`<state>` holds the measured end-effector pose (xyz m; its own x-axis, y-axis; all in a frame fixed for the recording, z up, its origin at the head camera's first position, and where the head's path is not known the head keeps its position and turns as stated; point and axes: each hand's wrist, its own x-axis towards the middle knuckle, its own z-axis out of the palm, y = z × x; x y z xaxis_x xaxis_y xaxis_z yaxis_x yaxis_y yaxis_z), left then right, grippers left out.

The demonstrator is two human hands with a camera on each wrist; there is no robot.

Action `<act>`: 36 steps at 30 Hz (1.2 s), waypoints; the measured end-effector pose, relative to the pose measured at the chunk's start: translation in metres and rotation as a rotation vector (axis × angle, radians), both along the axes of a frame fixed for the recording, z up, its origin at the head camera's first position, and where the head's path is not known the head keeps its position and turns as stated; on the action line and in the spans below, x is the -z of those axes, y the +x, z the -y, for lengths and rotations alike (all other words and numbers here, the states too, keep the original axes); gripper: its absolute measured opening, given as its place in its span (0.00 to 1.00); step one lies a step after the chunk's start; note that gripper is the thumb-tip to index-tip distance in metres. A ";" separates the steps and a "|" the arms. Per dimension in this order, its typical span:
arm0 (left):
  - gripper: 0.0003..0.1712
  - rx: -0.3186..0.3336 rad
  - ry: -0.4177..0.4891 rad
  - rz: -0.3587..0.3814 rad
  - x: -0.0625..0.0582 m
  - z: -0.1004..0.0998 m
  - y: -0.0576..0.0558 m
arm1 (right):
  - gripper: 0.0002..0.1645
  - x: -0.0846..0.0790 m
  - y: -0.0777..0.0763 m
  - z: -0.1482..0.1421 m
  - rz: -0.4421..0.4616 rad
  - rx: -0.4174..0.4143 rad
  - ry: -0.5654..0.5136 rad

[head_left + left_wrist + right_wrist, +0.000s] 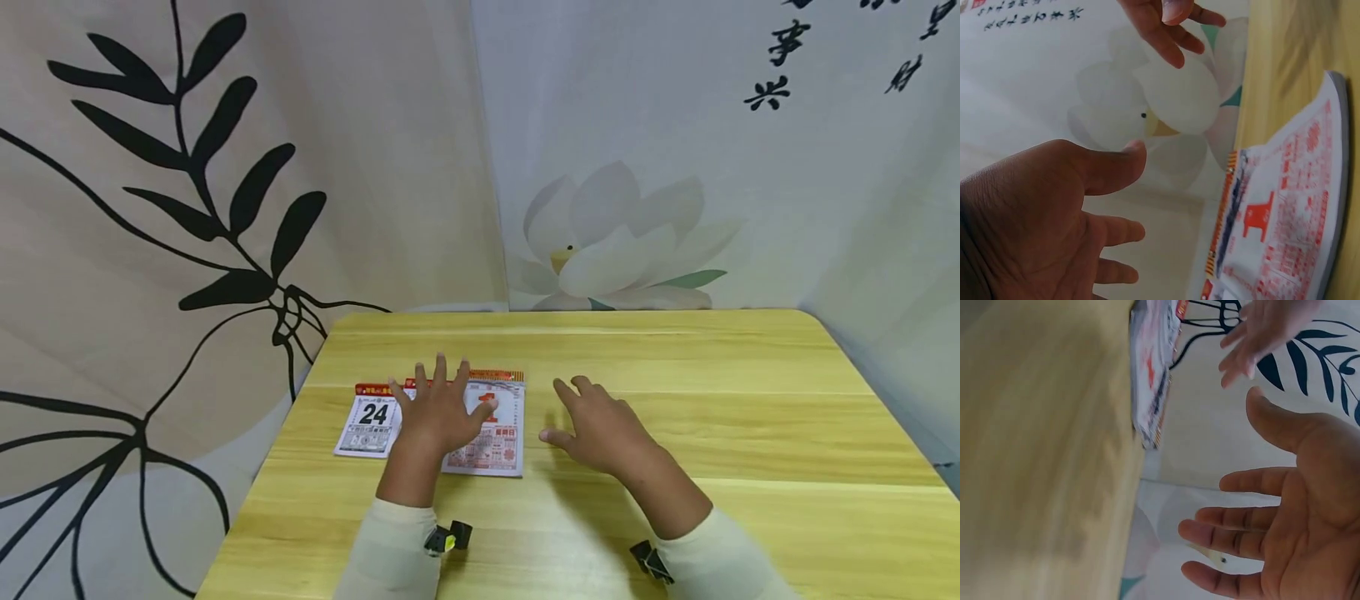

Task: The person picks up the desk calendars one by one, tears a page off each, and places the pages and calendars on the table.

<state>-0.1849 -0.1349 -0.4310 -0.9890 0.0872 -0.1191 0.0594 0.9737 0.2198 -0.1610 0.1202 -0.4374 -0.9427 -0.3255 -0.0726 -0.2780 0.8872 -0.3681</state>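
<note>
Side by side on the table lie tear-off calendars with red top strips. The leftmost calendar [369,423] shows a black 24. On the right, a larger calendar [498,446] carries a red 1 and a striped orange-red top; its near edge curls up in the left wrist view. Between them another red strip shows, mostly hidden behind my left hand [441,417]. That hand hovers over the calendars with its fingers spread and holds nothing. Right of the larger calendar, my right hand [603,425] is held above the wood, fingers extended and palm bare in the right wrist view.
The yellow wood-grain table [735,400] stretches out to the right of the hands. Behind it hangs a pale cloth backdrop [405,167] printed with dark leaves, a lotus and black characters. Small black clips [651,562] sit at both sleeve cuffs.
</note>
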 end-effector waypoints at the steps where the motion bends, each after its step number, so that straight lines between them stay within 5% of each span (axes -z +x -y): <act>1: 0.48 -0.002 -0.004 0.008 0.001 0.000 -0.001 | 0.51 0.002 0.000 0.004 0.012 0.000 -0.008; 23: 0.41 0.004 -0.026 0.056 0.032 0.005 -0.036 | 0.51 0.028 -0.007 0.050 0.196 0.061 -0.178; 36: 0.36 0.018 -0.085 0.058 0.052 -0.001 -0.062 | 0.53 0.015 0.001 0.044 0.109 0.104 -0.125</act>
